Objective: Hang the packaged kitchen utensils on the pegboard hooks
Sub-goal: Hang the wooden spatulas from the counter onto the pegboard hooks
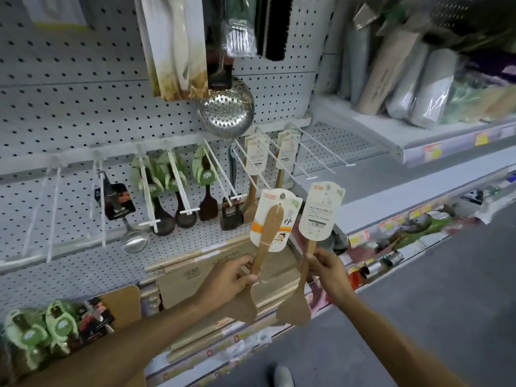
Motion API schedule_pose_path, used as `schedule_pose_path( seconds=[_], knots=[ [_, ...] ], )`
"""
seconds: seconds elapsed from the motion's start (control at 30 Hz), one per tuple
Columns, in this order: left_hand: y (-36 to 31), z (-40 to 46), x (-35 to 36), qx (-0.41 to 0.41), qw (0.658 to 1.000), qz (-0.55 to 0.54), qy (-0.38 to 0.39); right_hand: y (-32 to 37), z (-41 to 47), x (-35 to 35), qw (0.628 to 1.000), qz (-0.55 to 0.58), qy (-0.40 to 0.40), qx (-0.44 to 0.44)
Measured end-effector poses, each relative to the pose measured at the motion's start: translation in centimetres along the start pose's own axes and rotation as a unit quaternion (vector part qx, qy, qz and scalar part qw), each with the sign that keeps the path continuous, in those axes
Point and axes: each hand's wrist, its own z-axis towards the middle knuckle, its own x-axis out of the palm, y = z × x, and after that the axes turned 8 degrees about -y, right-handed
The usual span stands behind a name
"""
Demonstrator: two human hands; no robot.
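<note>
Head view: our left hand [231,277] and right hand [326,268] each grip a spatula, fingers clamped; hooks [279,160] at twelve o'clock could tear the cards.

left hand [229,277] raised, fingers [245,263] curled; right hand [329,270] likewise

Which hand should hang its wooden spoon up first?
Probably the right hand. Its wooden spatula has its card raised closest to the free white hooks on the right. The left hand holds its spatula lower, farther from those hook tips.
</note>
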Motion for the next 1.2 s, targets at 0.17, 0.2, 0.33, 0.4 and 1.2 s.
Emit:
schedule_pose_path(
  seconds=[0.17, 0.2, 0.33, 0.4, 1.2],
  knots=[
    [-0.9, 2.4, 2.8, -0.014, 0.999, 0.002, -0.03, -1.1, 4.3, -2.7, 0.999, -0.022, 0.037, -0.004],
    [-1.2, 2.8, 3.4, -0.016, 0.999, 0.001, -0.038, -1.3, 5.0, -3.2, 0.999, -0.024, 0.042, 0.001],
    [-2.3, 4.4, 5.8, -0.034, 0.998, 0.0, -0.056, -2.5, 8.0, -5.7, 0.996, -0.038, 0.077, 0.006],
    [-3.0, 5.1, 6.8, -0.04, 0.997, -0.001, -0.068, -3.0, 9.4, -6.9, 0.995, -0.044, 0.092, 0.006],
    [-5.5, 8.8, 12.9, -0.106, 0.979, -0.004, -0.173, -1.6, 18.9, -7.6, 0.98, -0.074, 0.186, 0.009]
  ],
)
